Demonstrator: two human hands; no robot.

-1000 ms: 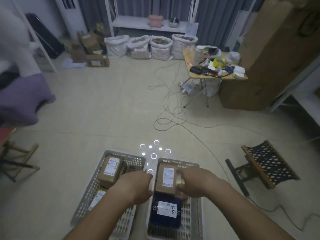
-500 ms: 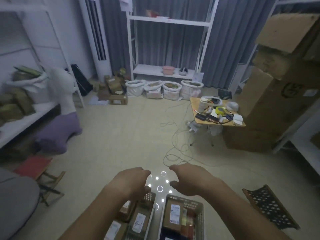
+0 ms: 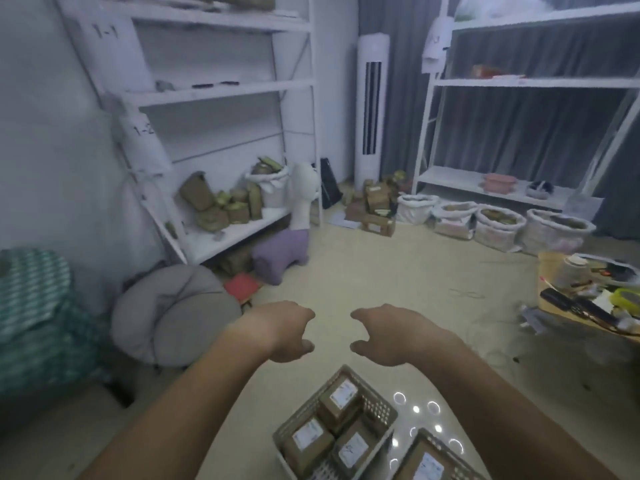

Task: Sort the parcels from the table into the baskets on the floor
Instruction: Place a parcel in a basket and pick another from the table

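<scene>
Both hands were raised in front of the person, well above the floor and apart from each other, palms down. The left hand [image 3: 282, 332] and the right hand [image 3: 388, 332] each had loosely curled fingers with nothing between them; neither was grasping anything.

The two baskets stood on the floor below and nearer the person than the hands. The left basket [image 3: 294, 424] held at least three brown labelled parcels [image 3: 337, 405], lying flat with labels up. The right basket [image 3: 436, 445] was cut by the lower edge of the view; one labelled parcel showed in it.

The counter carrying the unsorted parcels was not in view. No parcel awaiting sorting could be located, so its direction from the fingers and its long axis could not be determined, nor which hand lay nearer to it.

Judgement: a deposit appeared complete and the next step would be to fetch another parcel. With the hands level and empty, neither held an advantage.
</scene>
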